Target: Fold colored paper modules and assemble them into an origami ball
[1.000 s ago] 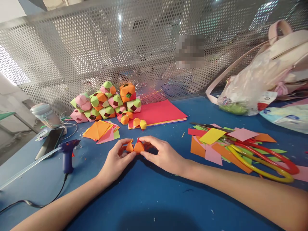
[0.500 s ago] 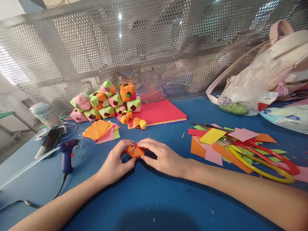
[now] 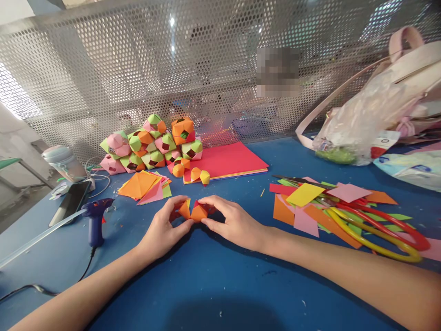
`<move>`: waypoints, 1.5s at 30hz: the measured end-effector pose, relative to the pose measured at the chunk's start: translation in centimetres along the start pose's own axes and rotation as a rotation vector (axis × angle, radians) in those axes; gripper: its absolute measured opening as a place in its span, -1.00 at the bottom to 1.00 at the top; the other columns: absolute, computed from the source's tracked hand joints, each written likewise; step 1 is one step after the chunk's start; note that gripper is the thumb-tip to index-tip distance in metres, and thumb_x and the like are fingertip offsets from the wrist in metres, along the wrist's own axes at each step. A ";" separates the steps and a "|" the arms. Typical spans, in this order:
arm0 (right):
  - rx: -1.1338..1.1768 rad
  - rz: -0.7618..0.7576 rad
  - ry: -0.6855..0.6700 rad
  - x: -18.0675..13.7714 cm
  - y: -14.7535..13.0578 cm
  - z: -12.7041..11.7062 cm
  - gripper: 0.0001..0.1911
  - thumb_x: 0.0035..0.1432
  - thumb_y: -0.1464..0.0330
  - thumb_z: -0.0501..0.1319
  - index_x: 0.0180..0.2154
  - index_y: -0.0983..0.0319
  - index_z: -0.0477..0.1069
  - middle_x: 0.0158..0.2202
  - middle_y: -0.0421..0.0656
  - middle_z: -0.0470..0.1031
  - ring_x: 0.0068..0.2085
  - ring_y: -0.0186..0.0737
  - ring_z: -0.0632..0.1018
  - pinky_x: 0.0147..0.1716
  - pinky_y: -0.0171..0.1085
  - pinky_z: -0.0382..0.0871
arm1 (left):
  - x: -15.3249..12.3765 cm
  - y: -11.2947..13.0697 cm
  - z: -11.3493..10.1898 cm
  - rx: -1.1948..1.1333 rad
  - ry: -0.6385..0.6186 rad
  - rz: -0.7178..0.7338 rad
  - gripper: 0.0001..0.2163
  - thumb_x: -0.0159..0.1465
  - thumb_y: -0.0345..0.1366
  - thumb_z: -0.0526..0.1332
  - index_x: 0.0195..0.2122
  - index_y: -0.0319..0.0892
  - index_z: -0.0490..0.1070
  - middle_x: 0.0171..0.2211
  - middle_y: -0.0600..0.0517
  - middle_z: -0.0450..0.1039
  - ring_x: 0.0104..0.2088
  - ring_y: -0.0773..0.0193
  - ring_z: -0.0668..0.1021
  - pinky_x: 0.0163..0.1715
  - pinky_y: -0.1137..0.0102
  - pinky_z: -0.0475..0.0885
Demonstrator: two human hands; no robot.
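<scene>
Both my hands meet at the middle of the blue table (image 3: 213, 285) around a small folded orange paper piece (image 3: 193, 212) with a bit of red showing. My left hand (image 3: 165, 230) pinches its left side between thumb and fingers. My right hand (image 3: 230, 221) pinches its right side, fingers curled over it. The piece rests low, at or just above the tabletop.
A pile of folded paper balls (image 3: 151, 143) sits at the back left, beside a stack of red sheets (image 3: 227, 161) and orange folded squares (image 3: 143, 185). A blue glue gun (image 3: 94, 220), phone (image 3: 70, 201) and jar (image 3: 65, 163) lie left. Cut paper squares (image 3: 310, 204), coloured rings (image 3: 379, 230) and bags (image 3: 372, 110) fill the right.
The hands pressed the orange piece down to the table half a second ago, then lifted and spread slightly; its two orange flaps show again.
</scene>
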State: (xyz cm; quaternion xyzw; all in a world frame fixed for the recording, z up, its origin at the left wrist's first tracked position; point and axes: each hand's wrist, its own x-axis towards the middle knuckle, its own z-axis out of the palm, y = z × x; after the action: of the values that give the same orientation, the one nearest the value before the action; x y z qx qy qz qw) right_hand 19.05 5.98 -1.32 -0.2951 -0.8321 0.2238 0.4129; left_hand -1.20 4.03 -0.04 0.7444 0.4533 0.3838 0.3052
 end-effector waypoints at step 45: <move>0.087 0.153 0.086 0.6 2.0 0.1 -0.81 0.12 0.40 0.18 -0.18 0.21 0.39 -0.14 -0.11 0.46 -0.26 -0.29 0.51 -0.25 -0.27 0.45 | 0.3 -0.6 0.0 0.242 0.041 -0.076 -0.65 0.17 -0.22 0.19 -0.01 -0.13 0.31 -0.25 0.02 0.43 -0.39 0.33 0.43 -0.36 0.41 0.38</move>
State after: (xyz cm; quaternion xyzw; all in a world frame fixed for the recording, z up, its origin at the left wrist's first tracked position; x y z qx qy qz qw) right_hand 19.27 7.87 -2.29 -0.3491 -0.7780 0.2778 0.4423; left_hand -1.36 4.51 -0.49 0.7501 0.5302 0.3296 0.2183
